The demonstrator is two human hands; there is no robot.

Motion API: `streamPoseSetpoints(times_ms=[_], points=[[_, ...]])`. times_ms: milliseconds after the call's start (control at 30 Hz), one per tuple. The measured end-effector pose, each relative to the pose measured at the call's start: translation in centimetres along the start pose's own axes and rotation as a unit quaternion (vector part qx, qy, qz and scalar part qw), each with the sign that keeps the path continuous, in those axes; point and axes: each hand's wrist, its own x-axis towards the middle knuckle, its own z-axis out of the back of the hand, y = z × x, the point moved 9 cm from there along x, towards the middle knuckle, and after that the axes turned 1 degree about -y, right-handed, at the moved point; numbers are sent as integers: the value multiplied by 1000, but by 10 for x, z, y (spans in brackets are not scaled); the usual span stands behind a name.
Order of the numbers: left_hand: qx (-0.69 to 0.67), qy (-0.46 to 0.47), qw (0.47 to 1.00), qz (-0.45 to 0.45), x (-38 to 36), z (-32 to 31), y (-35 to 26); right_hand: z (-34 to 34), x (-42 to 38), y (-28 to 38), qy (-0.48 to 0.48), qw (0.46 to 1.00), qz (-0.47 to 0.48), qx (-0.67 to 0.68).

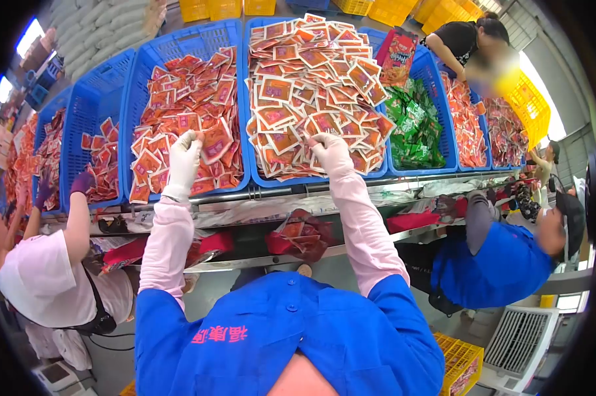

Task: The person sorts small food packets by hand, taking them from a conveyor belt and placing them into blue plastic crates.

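My left hand (183, 162), in a white glove, reaches into a blue crate (179, 41) of flat red sauce packets (189, 99) and grips one packet at its near edge. My right hand (329, 150), also gloved, pinches packets at the front of the heaped pile of red-and-white packets (311, 72) in the middle blue crate (314, 179). Both arms wear pink sleeves over a blue jacket. Below the crates an open red bag (302, 234) of packets sits on a dark belt.
More blue crates stand to the left (90, 99) and right, one holding green packets (413, 125). A person in white works at the left (54, 277), one in blue at the right (496, 261), another across the crates. Yellow crates (460, 363) stand on the floor.
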Motion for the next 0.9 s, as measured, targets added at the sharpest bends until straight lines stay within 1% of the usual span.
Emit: streamPoseSetpoints(times_ms=[33, 67, 100, 133, 167, 200, 267, 333, 367, 400, 467, 500, 533, 567, 600, 633, 667, 733, 800, 833, 867, 900], points=[[-157, 0, 986, 46, -6, -14, -2, 5, -5, 2, 37, 987, -75, 138], [-311, 2, 946, 94, -17, -33, -8, 5, -6, 6, 44, 954, -60, 289], [-332, 44, 938, 88, -30, -53, -24, 7, -12, 3, 57, 933, -65, 348], [-312, 111, 940, 83, -46, -75, -46, 13, -20, 12, 68, 908, -71, 406], [-332, 90, 934, 95, -60, -103, -56, 19, -35, 28, 82, 891, -81, 438], [-372, 134, 913, 104, -70, -137, -50, 19, -44, 26, 78, 906, -56, 413], [-392, 134, 901, 132, -102, -190, -91, 15, -86, 25, 102, 857, -160, 480], [-304, 225, 922, 78, -132, -241, -101, 38, -131, 45, 77, 893, -65, 438], [-299, 253, 915, 95, -154, -257, -117, 48, -148, 19, 55, 897, -44, 436], [-333, 320, 863, 205, -178, -279, -127, 68, -169, -1, 46, 916, -118, 380], [-239, 394, 886, 57, -196, -318, -147, 119, -213, -40, -29, 899, -153, 410], [-176, 382, 904, -78, -203, -327, -170, 147, -230, -58, -91, 907, -134, 388], [-115, 394, 896, -171, -211, -343, -188, 180, -252, -67, -153, 931, -141, 299], [-89, 377, 891, -236, -220, -359, -209, 210, -269, -67, -191, 953, -105, 210], [-62, 354, 884, -298, -232, -376, -232, 237, -285, -66, -230, 962, -108, 96], [-60, 346, 866, -355, -243, -395, -252, 255, -296, -58, -280, 955, -64, 73], [-55, 335, 847, -409, -253, -416, -268, 268, -304, -50, -306, 948, -72, 43], [35, 377, 828, -413, -267, -487, -243, 284, -305, -38, -347, 935, -33, -62], [212, 312, 782, -497, -280, -510, -217, 284, -279, -41, -331, 933, -24, -135], [239, 335, 768, -492, -284, -514, -203, 278, -261, -54, -307, 934, 19, -185], [264, 359, 753, -484, -288, -511, -189, 265, -243, -83, -225, 953, 12, -201], [272, 337, 736, -521, -293, -493, -187, 245, -227, -117, -93, 972, -35, -211]])
